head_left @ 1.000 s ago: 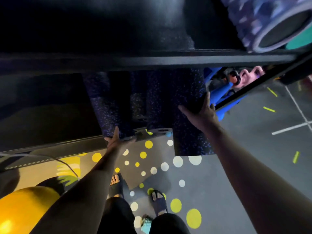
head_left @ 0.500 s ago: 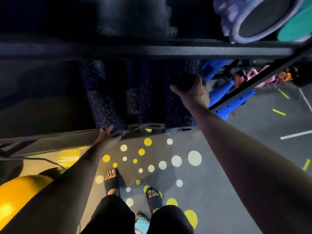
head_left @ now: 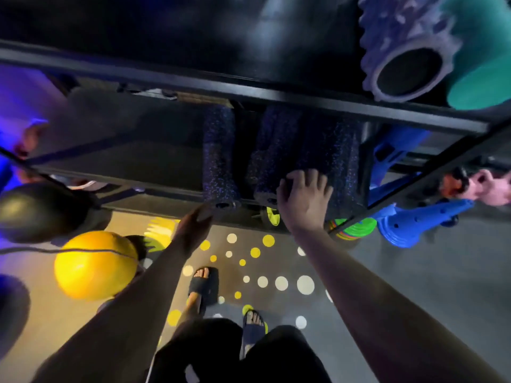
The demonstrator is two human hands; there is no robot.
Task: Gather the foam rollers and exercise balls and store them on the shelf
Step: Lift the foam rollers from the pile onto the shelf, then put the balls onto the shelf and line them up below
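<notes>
Three dark blue-speckled foam rollers lie side by side on the lower level of a black metal shelf [head_left: 249, 92]. My left hand [head_left: 195, 228] touches the near end of the left roller [head_left: 218, 161] with straight fingers. My right hand [head_left: 302, 201] rests with spread fingers over the near ends of the middle roller [head_left: 272, 150] and the right roller [head_left: 337, 158]. A ridged purple roller [head_left: 401, 51] and a teal roller [head_left: 481, 64] sit on the upper level at the right. A yellow exercise ball [head_left: 94, 265] and a dark ball [head_left: 38, 211] lie on the floor at the left.
Blue cones [head_left: 414, 225] and stacked green discs [head_left: 356, 228] stand on the floor at the shelf's right end, with pink and orange gear [head_left: 481, 183] behind. The grey floor has yellow and white dots. My sandalled feet [head_left: 204, 286] stand just before the shelf.
My right hand has come back from deep on the right roller to the rollers' near ends. The view swung left and up, bringing the balls into sight. The left hand stays at the left roller's end.
</notes>
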